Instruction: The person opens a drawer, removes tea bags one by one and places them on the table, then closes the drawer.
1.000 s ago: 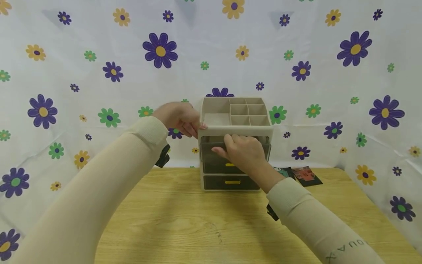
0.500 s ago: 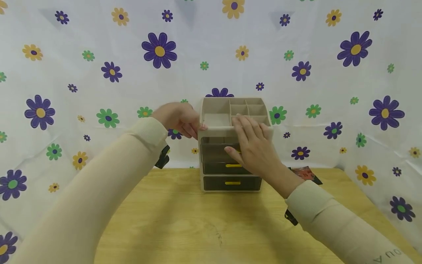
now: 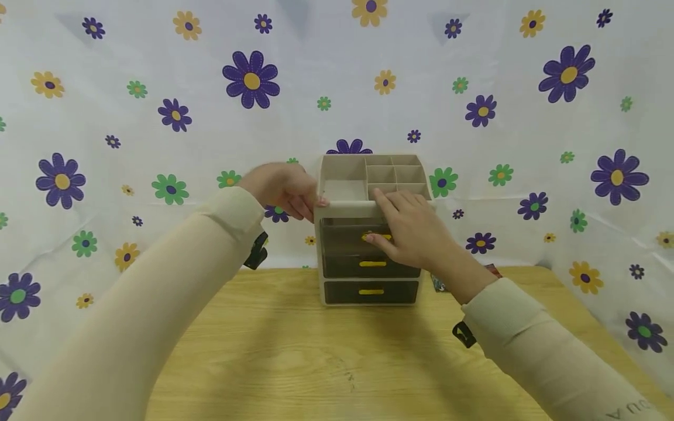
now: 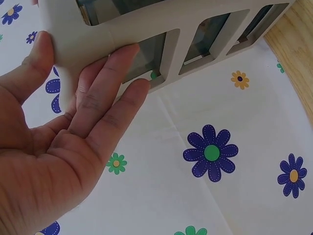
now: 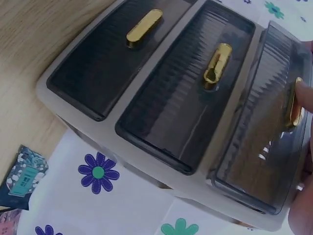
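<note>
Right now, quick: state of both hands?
Left hand: closed on the organizer.
Right hand: open, resting on its top edge, thumb at the top drawer handle.

White sheeting [image 3: 295,137] rose behind the table [image 3: 305,362] and came round at the left and right, printed with purple, yellow and green flowers and lightly creased in places. The table, close in front of me, showed pale yellowish wood grain, a rounded far corner and a small dark scuff [image 3: 350,377]. Soft light left blurred shadows [image 3: 271,318] across the wood.
</note>
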{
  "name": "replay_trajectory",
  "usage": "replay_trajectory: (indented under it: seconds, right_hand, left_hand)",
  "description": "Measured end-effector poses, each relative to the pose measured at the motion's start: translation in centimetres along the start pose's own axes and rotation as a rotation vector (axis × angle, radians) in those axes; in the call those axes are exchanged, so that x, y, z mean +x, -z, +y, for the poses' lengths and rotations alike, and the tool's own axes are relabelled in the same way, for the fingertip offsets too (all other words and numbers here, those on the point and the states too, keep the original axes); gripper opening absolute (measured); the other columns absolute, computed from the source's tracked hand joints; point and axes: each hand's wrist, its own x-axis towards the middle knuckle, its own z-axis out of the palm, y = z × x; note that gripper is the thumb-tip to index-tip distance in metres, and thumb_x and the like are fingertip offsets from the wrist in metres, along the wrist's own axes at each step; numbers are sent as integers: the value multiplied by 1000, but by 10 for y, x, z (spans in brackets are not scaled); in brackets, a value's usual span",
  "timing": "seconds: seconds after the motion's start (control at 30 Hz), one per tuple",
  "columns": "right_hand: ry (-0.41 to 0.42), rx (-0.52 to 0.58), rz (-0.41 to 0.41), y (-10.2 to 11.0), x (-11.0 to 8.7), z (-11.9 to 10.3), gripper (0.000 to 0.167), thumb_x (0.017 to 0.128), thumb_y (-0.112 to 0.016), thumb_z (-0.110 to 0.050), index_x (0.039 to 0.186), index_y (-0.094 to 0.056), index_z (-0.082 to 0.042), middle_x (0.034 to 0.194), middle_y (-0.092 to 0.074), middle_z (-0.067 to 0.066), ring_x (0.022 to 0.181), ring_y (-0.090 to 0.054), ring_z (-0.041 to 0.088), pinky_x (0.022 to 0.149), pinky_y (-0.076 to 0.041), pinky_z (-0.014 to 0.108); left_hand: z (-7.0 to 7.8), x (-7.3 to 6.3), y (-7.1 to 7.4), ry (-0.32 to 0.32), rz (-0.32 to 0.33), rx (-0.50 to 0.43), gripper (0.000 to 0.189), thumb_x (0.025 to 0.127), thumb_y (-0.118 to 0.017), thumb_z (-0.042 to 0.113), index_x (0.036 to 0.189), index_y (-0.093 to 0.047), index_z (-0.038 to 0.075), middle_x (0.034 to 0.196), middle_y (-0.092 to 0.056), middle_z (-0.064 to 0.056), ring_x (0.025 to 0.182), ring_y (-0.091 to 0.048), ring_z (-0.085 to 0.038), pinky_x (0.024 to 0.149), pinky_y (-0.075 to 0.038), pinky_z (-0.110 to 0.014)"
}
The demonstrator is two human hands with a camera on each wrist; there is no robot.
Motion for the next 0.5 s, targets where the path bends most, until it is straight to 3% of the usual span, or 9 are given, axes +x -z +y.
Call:
replay_trajectory:
  seconds: [0.23, 0.43, 0.5]
  right_hand:
    - [-54, 27, 149, -17, 6, -2, 58, 91, -71, -41, 134, -54, -5, 122, -63, 13, 116, -57, 32, 101, -45, 47]
    - [-83, 65, 177, -18, 7, -3, 54, 89, -73, -40, 129, -58, -7, 117, -65, 12, 113, -58, 31, 99, -46, 46]
    - [-86, 77, 182, -18, 6, -3, 54, 89, -73, -41, 128, -58, -7, 117, -65, 12, 113, -58, 31, 99, -45, 47]
  left_hand:
    - [-3, 1, 0, -9, -9, -20, 37, 98, -63, 15, 128, -54, -4, 124, -66, -22, 113, -66, -32, 105, -51, -46]
    - [-3, -1, -1, -9, -6, -48, 36, 98, -63, 16, 127, -55, -3, 124, -65, -22, 112, -67, -33, 101, -54, -46]
    - [-8, -2, -1, -37, -21, -76, 36, 98, -63, 17, 127, -55, -3, 124, -65, -22, 111, -67, -33, 99, -55, -44]
